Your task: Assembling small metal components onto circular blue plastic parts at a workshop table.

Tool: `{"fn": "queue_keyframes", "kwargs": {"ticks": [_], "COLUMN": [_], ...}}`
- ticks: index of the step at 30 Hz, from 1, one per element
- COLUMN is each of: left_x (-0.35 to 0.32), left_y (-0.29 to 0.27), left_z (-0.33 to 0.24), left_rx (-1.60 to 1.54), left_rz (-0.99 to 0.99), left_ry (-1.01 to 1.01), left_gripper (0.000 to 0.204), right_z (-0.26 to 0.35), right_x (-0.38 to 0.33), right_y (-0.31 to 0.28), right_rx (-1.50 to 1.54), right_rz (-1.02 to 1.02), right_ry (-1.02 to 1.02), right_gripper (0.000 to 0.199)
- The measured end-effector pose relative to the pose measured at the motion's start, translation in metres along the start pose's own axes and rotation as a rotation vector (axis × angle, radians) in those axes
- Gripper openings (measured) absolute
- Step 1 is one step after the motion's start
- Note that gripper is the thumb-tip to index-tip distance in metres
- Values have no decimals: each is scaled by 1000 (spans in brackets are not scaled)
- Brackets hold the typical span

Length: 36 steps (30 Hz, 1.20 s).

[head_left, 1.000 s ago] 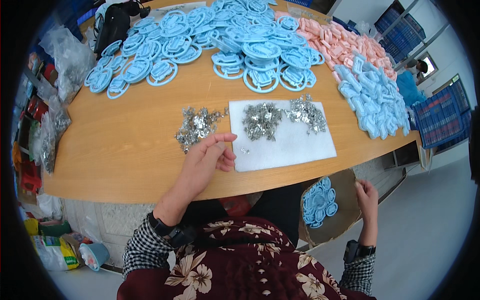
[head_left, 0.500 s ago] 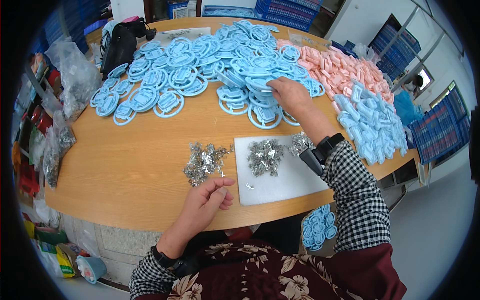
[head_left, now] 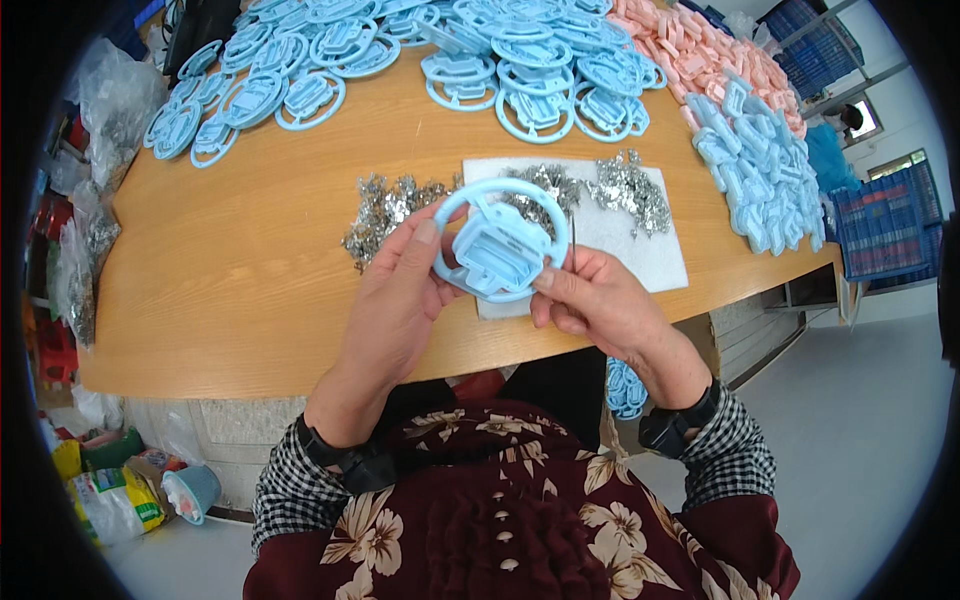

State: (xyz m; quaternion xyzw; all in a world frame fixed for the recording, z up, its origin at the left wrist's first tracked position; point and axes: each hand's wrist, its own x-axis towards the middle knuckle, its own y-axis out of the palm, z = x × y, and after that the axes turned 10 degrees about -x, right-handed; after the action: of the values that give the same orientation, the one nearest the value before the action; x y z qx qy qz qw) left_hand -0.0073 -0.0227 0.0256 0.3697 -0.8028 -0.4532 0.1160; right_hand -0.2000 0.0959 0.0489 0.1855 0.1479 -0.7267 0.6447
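Note:
A light blue plastic ring part [head_left: 497, 243] with a blocky centre is held up over the table's near edge. My left hand [head_left: 395, 298] grips its left rim with thumb on top. My right hand [head_left: 592, 302] pinches its lower right rim; a thin metal pin stands up from those fingers. Behind the part lies a white foam pad [head_left: 625, 240] carrying heaps of small shiny metal pieces [head_left: 632, 190]. Another heap of metal pieces [head_left: 385, 209] sits on the bare wood just left of the pad.
Many blue ring parts [head_left: 520, 70] cover the far side of the wooden table [head_left: 250, 260]. Pink parts [head_left: 690, 45] and smaller blue pieces [head_left: 760, 165] lie at the right. Plastic bags [head_left: 105, 100] line the left edge. Blue crates [head_left: 880, 225] stand beyond the right edge.
My right hand came back from the far pile with a blue ring part. My left hand rose off the table and took hold of the part's left rim.

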Motion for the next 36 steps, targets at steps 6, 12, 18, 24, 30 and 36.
{"fn": "queue_keyframes", "kwargs": {"ticks": [6,12,18,24,30,36], "left_x": [-3,-4,-5,-9,-24,-31], "left_y": [-10,-11,-16,-21,-7,-28], "left_z": [14,18,21,9,0,-8], "left_rx": [210,263,326,466,806,565], "left_rz": [23,44,-21,68,370,51], "left_ry": [-90,-89,-86,-198,-299,-289], "left_gripper": [41,41,39,32,28,20], "right_z": [-22,-32,-46,-44,-23,-23], "right_x": [-20,-21,-16,-22,-23,10], "right_y": [2,-4,-3,-3,3,5], "right_rx": [-28,-34,-28,-53,-257,-826], "right_rz": [-166,-145,-149,-16,142,-354], "right_ry": [-56,-58,-61,-117,-88,-424], "right_gripper": [17,15,16,19,19,22]}}
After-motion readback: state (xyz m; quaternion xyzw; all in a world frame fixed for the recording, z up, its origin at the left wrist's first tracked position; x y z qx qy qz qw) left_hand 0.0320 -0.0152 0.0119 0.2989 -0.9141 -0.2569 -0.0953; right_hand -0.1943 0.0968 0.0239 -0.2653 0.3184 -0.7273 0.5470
